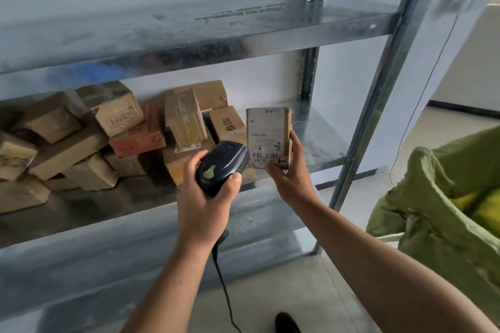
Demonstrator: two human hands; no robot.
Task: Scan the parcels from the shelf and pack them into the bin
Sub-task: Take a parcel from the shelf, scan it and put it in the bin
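Note:
My right hand (290,178) holds a small cardboard parcel (267,134) upright by its lower end, with its white label and barcode facing me. My left hand (207,197) grips a dark handheld scanner (223,166), whose head sits just left of the barcode. Its black cable (224,286) hangs down to the floor. Several more cardboard parcels (108,138) lie piled on the metal shelf (316,140) behind and to the left. The bin, lined with a green sack (433,213), stands at the right.
The galvanised rack has an upper shelf (216,32) overhead and an upright post (378,105) between the parcel and the bin. A lower shelf board (108,246) juts out beneath my arms. A dark shoe (286,323) is on the pale floor.

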